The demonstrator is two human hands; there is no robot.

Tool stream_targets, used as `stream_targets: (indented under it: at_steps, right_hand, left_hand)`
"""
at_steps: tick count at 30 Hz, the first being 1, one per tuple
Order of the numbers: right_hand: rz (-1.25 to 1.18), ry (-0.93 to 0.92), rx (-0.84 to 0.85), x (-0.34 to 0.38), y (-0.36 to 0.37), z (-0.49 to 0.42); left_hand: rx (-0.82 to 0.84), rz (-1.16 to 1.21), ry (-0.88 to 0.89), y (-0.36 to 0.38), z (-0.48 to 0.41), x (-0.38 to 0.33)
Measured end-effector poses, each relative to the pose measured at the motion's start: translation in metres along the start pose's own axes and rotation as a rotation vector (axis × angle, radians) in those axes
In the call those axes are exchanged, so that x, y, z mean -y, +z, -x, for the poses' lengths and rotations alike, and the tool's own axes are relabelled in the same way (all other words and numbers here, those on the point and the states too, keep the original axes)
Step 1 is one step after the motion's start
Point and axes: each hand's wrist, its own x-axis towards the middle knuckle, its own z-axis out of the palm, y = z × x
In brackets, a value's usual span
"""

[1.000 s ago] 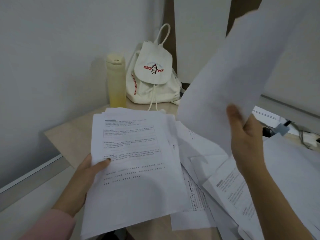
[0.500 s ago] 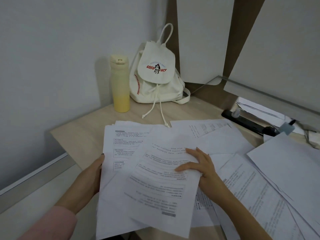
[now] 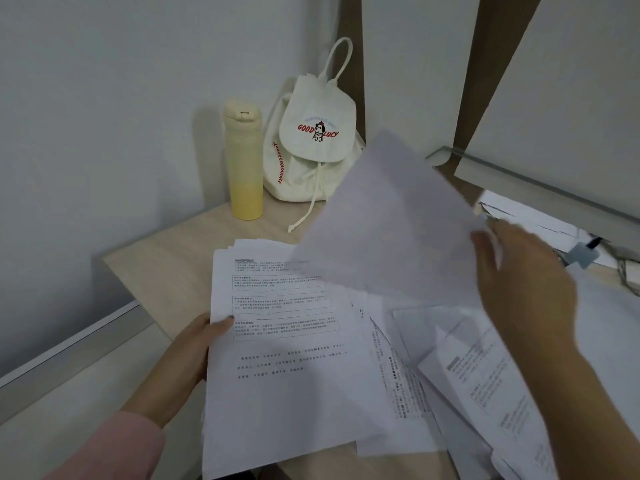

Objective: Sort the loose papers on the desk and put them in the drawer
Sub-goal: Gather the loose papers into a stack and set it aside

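Note:
My left hand (image 3: 194, 344) grips the left edge of a stack of printed papers (image 3: 291, 368), thumb on the top sheet, above the light wooden desk (image 3: 173, 268). My right hand (image 3: 519, 285) holds a single sheet (image 3: 391, 220) by its right edge, lifted and tilted with its blank back toward me, over the stack's upper right. More loose printed papers (image 3: 478, 382) lie overlapping on the desk to the right, under my right forearm. No drawer is in view.
A pale yellow bottle (image 3: 244, 161) and a white drawstring backpack (image 3: 311, 147) stand in the desk's back corner against the wall. A grey shelf edge (image 3: 540, 192) with papers under it and some cables (image 3: 623, 268) sits at the right.
Half a second ago my right hand pressed a printed sheet flat on the stack. Now it holds a sheet raised at the right, blank side facing me. My left hand still holds the stack.

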Motion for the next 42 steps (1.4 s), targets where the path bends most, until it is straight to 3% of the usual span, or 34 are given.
stream_targets:
  at_steps: [4, 9, 12, 15, 20, 24, 26, 29, 34, 39, 42]
  right_hand:
    - [0.072, 0.054, -0.011, 0.021, -0.042, -0.009]
    - [0.209, -0.188, 0.334, 0.062, -0.039, 0.014]
    - [0.026, -0.230, 0.589, 0.094, 0.002, 0.034]
    - [-0.298, -0.103, 0.808, 0.113, 0.050, 0.053]
    - [-0.766, 0.091, 0.936, 0.128, 0.088, 0.075]
    - [-0.979, 0.140, 1.093, 0.126, 0.091, 0.082]
    - [-1.011, 0.122, 1.062, 0.119, 0.090, 0.082]
    - [-1.042, 0.140, 0.868, 0.098, 0.090, 0.075]
    - [-0.737, 0.232, 0.560, 0.038, 0.096, 0.058]
    - [-0.421, 0.205, 0.674, 0.014, 0.115, 0.052]
    - [-0.354, 0.073, 0.731, 0.019, 0.108, 0.057]
  left_hand:
    - [-0.157, -0.031, 0.062, 0.013, 0.004, 0.001]
    - [-0.185, -0.146, 0.139, 0.020, 0.004, 0.003]
    - [-0.186, -0.194, 0.117, 0.025, 0.008, -0.001]
    - [-0.196, -0.158, 0.049, 0.031, 0.012, -0.008]
    - [-0.220, -0.175, -0.014, 0.033, 0.011, -0.012]
    - [-0.202, -0.244, 0.048, 0.033, 0.011, -0.011]
    - [-0.173, -0.302, 0.108, 0.032, 0.010, -0.007]
    - [-0.206, -0.307, 0.146, 0.028, 0.008, -0.002]
    - [-0.317, -0.283, 0.188, 0.012, 0.006, -0.003]
    - [-0.360, -0.353, 0.193, -0.013, 0.004, -0.007]
    - [-0.385, -0.382, 0.194, -0.021, 0.004, -0.010]
